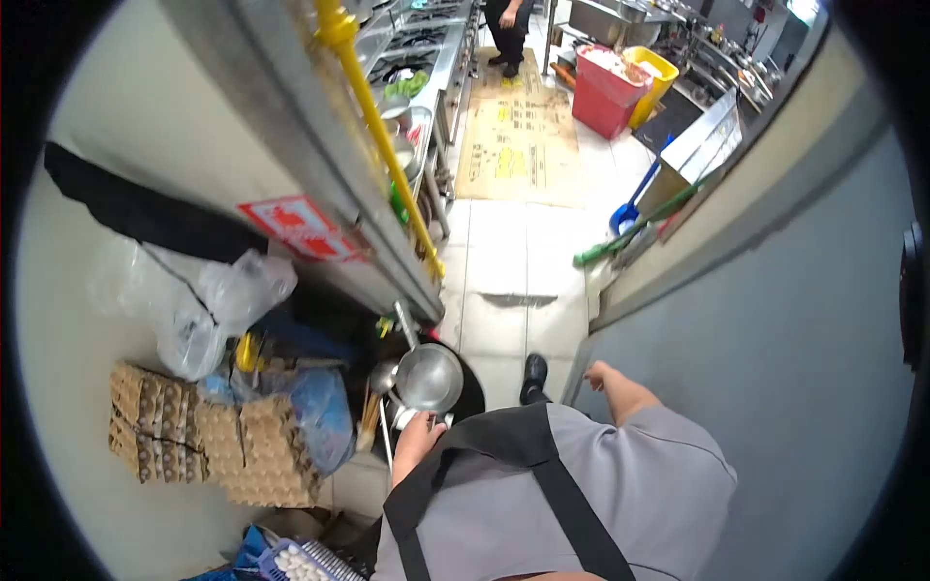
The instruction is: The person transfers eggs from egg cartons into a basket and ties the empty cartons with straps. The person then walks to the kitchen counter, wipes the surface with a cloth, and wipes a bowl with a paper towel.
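Note:
My left hand (417, 441) is closed at the near rim of a large black wok (471, 392), around something whitish that I cannot make out. Inside the wok lie a metal pan (429, 379) with a long handle and a metal ladle (384, 376). My right hand (599, 376) is beside the edge of a grey door (756, 320), its fingers loosely bent and apart, with nothing seen in them.
Egg trays (262, 450) and plastic bags (325, 416) stand at the left. Ahead, cardboard (518, 136) covers the tiled floor, where a person (508, 29) stands by the stoves (417, 58). A red bin (607, 92) and a green-handled tool (630, 237) are at the right.

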`<state>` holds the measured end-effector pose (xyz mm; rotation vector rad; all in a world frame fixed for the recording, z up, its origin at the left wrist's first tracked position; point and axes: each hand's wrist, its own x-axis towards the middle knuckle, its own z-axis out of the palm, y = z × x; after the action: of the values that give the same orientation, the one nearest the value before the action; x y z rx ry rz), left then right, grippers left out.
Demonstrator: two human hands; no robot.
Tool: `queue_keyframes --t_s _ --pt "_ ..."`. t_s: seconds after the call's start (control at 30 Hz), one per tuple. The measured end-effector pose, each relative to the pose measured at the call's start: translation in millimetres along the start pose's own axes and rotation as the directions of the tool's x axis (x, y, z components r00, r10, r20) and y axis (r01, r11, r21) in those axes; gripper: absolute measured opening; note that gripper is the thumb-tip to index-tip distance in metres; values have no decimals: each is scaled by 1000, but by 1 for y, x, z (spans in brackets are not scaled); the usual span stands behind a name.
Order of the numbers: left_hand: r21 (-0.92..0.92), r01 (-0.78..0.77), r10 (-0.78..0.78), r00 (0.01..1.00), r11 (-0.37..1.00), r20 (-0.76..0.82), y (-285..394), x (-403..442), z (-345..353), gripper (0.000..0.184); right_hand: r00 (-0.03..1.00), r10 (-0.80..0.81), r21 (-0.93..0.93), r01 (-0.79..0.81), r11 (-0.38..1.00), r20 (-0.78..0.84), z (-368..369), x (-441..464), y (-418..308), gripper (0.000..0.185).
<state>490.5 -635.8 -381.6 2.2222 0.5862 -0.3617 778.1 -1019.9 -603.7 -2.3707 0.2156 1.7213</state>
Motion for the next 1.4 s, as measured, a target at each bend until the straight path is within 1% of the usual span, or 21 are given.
queue_keyframes --t_s 0.13,0.2,0.3,0.37,0.47,0.53,0.6,0.7,0.77,0.8,0.83,0.87,0.9,0.93,1.03,1.17,1.23,1.3,1.33,1.37,1.4 --pt "-351 -69 97 993 934 65 76 93 5 35 996 -83 97 84 992 -15 -95 24 -12 18" --pt "-158 -124 129 991 980 24 99 132 1 32 956 -287 -211 293 932 61 -131 75 -14 18" --pt "39 -156 159 983 987 -95 131 176 -8 29 922 -327 -356 241 903 -208 -178 91 -53 22" --pt "-2 -140 140 987 990 -84 143 198 -8 28 928 -301 -159 270 950 -219 -197 84 -86 22" --pt "-176 -121 104 989 977 -100 119 241 23 24 898 -430 -232 400 887 -93 -221 73 -132 26" --pt "63 -26 23 999 998 49 124 257 23 26 904 -425 -198 408 891 -50 -247 44 -166 24" --pt "-47 58 -51 988 997 145 130 281 22 27 832 -544 -185 521 833 -108 -280 12 -190 28" --pt "-29 -2 7 986 1000 168 138 352 20 26 799 -583 -84 577 812 -148 -326 23 -204 41" --pt "10 -53 51 985 999 168 172 397 -4 27 613 -754 -471 607 640 -234 -349 60 -191 51" --pt "59 -109 98 982 992 161 184 428 -15 27 709 -620 -277 555 784 -335 -356 73 -182 57" --pt "108 -161 143 977 981 158 193 455 -27 27 881 -304 17 332 943 -363 -362 67 -180 57" --pt "102 -159 143 978 982 150 206 482 -40 27 944 -158 284 242 928 -290 -364 91 -162 41" --pt "91 -161 147 979 983 139 224 510 -51 27 911 -341 -89 329 940 -232 -360 123 -131 21" --pt "93 -166 151 978 982 144 243 530 -61 27 753 -573 -471 396 788 -325 -343 166 -100 43" --pt "-41 -288 291 952 957 94 296 596 -86 27 907 -355 -25 359 933 -225 -349 138 -88 35" --pt "57 -370 326 874 927 361 352 691 -68 31 952 -275 261 303 917 -136 -393 118 -124 27" --pt "121 -469 331 761 875 557 381 734 -54 33 952 -280 265 303 916 -120 -430 133 -151 24" --pt "161 -519 326 718 839 615 404 784 -39 34 925 -366 46 372 927 -102 -467 210 -168 26" --pt "194 -558 314 683 807 659 411 809 -27 35 760 -436 43 517 855 -482 -479 248 -176 25" --pt "161 -532 331 707 831 624 408 840 -14 35 837 -466 -178 431 885 -288 -512 267 -184 26" --pt "203 -513 313 744 834 591 415 863 -11 33 885 -295 -3 315 949 -360 -553 238 -207 30"
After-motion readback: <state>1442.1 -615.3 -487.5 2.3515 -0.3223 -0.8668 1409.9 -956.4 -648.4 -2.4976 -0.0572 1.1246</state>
